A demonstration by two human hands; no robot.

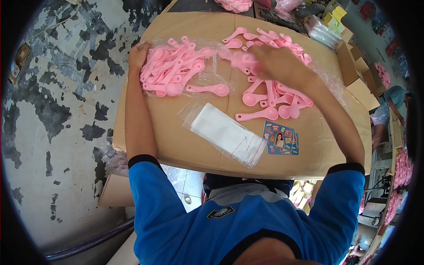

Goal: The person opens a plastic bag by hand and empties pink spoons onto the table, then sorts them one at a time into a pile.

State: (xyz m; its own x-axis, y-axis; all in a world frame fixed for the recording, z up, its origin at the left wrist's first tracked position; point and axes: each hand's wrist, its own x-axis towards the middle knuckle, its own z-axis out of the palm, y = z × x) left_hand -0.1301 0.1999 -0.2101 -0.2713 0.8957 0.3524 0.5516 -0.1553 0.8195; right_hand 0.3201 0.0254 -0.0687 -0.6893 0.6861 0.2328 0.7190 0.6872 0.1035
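Observation:
My left hand (139, 55) rests at the left edge of a heap of pink spoons (170, 66) on clear plastic; what its fingers hold, if anything, is hidden. Over a second pile of pink spoons (276, 90) is my right hand (276, 64), blurred by motion, with blurred pink spoons (240, 59) at its fingertips. One spoon (212, 89) lies at the right side of the left heap. Nearer to me are a stack of clear and white plastic bags (225, 132) and some blue printed cards (280, 139).
Brown cardboard (198, 154) covers the table. Clear packets (322, 32) and an open cardboard box (357, 73) stand at the right. Pink items in plastic lie beyond the far edge. A person (391, 106) is at the far right, and a stained wall is at the left.

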